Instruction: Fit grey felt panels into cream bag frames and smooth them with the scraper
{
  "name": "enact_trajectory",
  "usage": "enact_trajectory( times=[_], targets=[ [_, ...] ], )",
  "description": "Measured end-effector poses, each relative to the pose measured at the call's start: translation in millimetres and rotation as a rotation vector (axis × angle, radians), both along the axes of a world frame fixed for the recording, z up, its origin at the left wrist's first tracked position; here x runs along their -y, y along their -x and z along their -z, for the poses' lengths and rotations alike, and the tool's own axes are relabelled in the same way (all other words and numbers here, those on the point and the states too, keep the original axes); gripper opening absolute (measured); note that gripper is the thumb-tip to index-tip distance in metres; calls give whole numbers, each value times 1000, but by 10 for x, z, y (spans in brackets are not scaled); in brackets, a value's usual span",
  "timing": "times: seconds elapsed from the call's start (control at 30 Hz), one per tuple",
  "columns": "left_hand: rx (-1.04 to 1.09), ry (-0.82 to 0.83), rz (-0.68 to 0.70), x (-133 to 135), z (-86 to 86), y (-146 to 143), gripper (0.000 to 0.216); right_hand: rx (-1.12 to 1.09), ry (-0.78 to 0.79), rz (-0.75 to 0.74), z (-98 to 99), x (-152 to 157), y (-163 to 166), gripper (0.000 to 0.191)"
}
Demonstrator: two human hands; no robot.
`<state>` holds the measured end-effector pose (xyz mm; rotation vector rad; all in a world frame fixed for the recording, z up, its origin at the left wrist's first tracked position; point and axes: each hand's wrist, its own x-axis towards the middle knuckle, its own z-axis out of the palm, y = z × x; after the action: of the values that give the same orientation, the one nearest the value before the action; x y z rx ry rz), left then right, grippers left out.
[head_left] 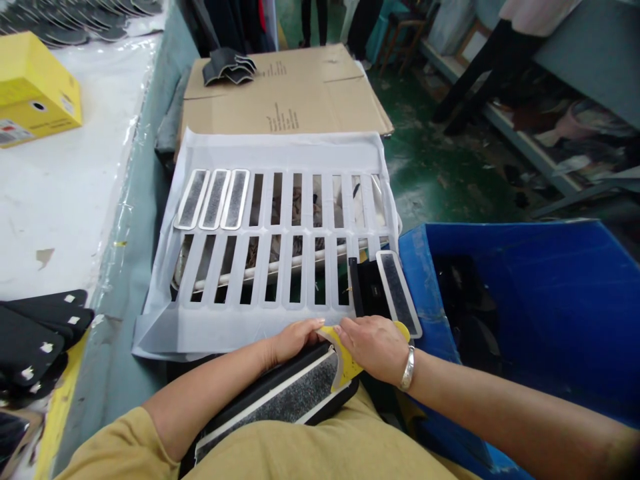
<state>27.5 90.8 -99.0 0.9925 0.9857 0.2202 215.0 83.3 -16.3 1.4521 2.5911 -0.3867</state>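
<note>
My left hand (293,340) and my right hand (373,347) meet over my lap, both pinching a yellow curved piece (345,365). Under them lies a black pad with a grey fuzzy strip edged in white (295,397). Just ahead sits a white slotted frame (280,233) on a white sheet, with three grey strips (215,199) laid in its upper left slots. One more grey strip (399,292) rests at the frame's right end, next to a black piece (373,290). My right wrist wears a silver bangle.
A blue bin (550,313) stands at my right. Flattened cardboard (290,93) lies beyond the frame, with dark pieces on it. A yellow box (33,90) sits on the white table at left. Black pieces with white tabs (35,340) are stacked at lower left. People's legs show at the back.
</note>
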Motion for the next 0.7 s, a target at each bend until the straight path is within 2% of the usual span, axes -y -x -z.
enact_trajectory(
  times=[0.13,0.3,0.4,0.5,0.63,0.7],
  targets=[
    [-27,-63,37,2,-123,51,44,-41,30,-157,25,-148,-29,40],
    [-59,-181,186,29,-263,147,48,-43,64,-419,-1,-455,5,39],
    [-37,-225,211,34,-278,179,48,-67,55,-486,22,-515,22,39],
    [-52,-247,203,17,-237,163,48,-86,23,-410,66,-409,2,39],
    [-40,-243,185,-27,-167,80,45,-109,-48,-172,89,-130,-42,37],
    [-38,-240,187,-36,-161,49,46,-112,-80,-101,84,-42,-49,36]
  ],
)
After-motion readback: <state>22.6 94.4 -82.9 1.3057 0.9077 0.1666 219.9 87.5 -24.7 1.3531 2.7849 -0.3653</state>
